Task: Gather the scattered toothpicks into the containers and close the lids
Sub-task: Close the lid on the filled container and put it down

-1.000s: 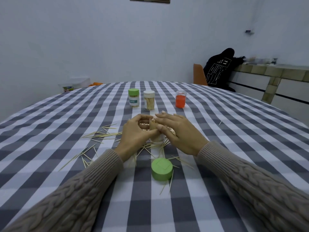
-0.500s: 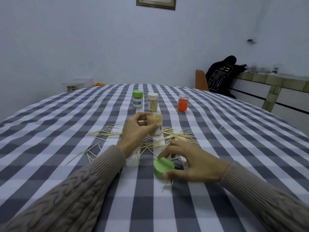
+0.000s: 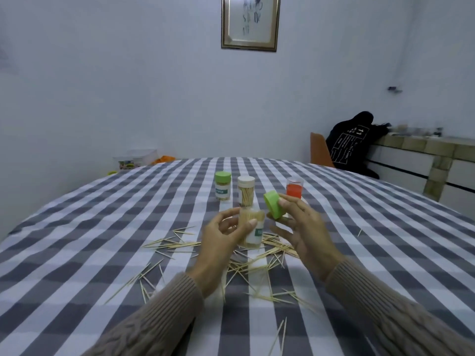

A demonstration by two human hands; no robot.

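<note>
The clear plastic jar [image 3: 251, 228], packed with pale wooden toothpicks and open at the top, is held upright above the middle of the checked tablecloth [image 3: 77, 227]. The left hand [image 3: 223, 242] grips it, thumb across the near face and fingers curled round the far side, low enough on the wall to leave the mouth free. The upright hold keeps the contents from spilling and offers the rim for capping.

Just right of the jar's mouth and slightly higher, the round green plastic lid [image 3: 274, 207] is pinched at its edge by the right hand [image 3: 300, 229], tilted with its top towards the jar. Lid and jar look close but apart, though the gap is hard to judge from this angle. The lid seems poised to go on.

Many loose toothpicks [image 3: 257, 263] lie scattered on the cloth beneath and nearer than the hands. Farther back stand a green-capped jar [image 3: 223, 186], a white-capped jar of toothpicks [image 3: 246, 191] and, to the right, a small clear cup of orange-red contents [image 3: 294, 188], so gathering is probably far from done.
</note>
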